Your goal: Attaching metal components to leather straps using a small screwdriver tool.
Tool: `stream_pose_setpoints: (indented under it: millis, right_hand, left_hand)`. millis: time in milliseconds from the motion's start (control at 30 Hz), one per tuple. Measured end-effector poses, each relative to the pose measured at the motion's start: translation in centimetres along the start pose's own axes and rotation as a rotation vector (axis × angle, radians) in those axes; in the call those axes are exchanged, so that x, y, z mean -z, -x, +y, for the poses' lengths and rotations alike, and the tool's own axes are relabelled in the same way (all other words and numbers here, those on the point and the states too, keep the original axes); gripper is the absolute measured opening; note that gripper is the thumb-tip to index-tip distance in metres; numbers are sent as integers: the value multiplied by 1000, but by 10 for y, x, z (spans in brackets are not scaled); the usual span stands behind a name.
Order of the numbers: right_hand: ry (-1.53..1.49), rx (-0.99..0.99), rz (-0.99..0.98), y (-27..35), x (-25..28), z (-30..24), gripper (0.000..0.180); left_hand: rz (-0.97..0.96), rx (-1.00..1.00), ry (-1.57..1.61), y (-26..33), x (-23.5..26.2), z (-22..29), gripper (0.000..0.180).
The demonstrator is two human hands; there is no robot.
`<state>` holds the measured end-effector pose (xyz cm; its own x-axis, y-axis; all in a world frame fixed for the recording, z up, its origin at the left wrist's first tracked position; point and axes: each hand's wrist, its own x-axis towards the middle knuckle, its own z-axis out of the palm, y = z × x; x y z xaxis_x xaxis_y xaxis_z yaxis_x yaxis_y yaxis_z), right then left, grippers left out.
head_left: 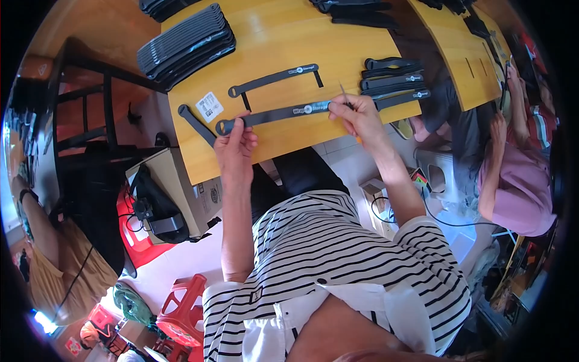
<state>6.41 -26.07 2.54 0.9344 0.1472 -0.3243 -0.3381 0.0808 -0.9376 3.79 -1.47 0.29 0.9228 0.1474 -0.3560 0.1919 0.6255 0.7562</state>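
Observation:
Between my hands a black strap [271, 116] with a rounded eyelet at its left end is stretched above the near part of the yellow table. My left hand [237, 143] pinches it beside the eyelet. The right end is gripped by my right hand [360, 117], which also has a thin pointed metal tool [343, 89] sticking up from its fingers; the tool's exact kind is unclear. Just beyond lies another black strap [274, 79] with its ends over two dark slots or strips. A third strap [197, 123] rests at the left beside a white printed label [208, 107].
A tall stack of black straps [187, 47] stands at the far left of the table [271, 36], and smaller piles [392, 78] lie at its right. Co-workers sit on both sides. A cardboard box [175, 187] and a red stool [183, 308] are on the left.

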Motion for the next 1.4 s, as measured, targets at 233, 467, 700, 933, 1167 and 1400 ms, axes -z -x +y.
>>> stream_pose_setpoints:
  millis: [233, 467, 700, 933, 1167, 1400]
  right_hand:
    - [126, 109, 149, -41, 3, -5, 12]
    - [186, 19, 291, -78, 8, 2, 10]
    - [265, -3, 272, -96, 19, 16, 11]
    - [522, 87, 358, -106, 18, 25, 15]
    - [695, 64, 421, -102, 8, 13, 16]
    - [706, 40, 430, -101, 6, 11, 16]
  left_hand:
    - [62, -57, -350, -34, 9, 23, 6]
    - [3, -82, -549, -66, 4, 25, 10]
    - [64, -50, -597, -79, 3, 20, 13]
    - [101, -143, -765, -91, 10, 13, 14]
    - [121, -198, -756, -93, 8, 12, 13]
    - [128, -178, -765, -96, 10, 10, 14]
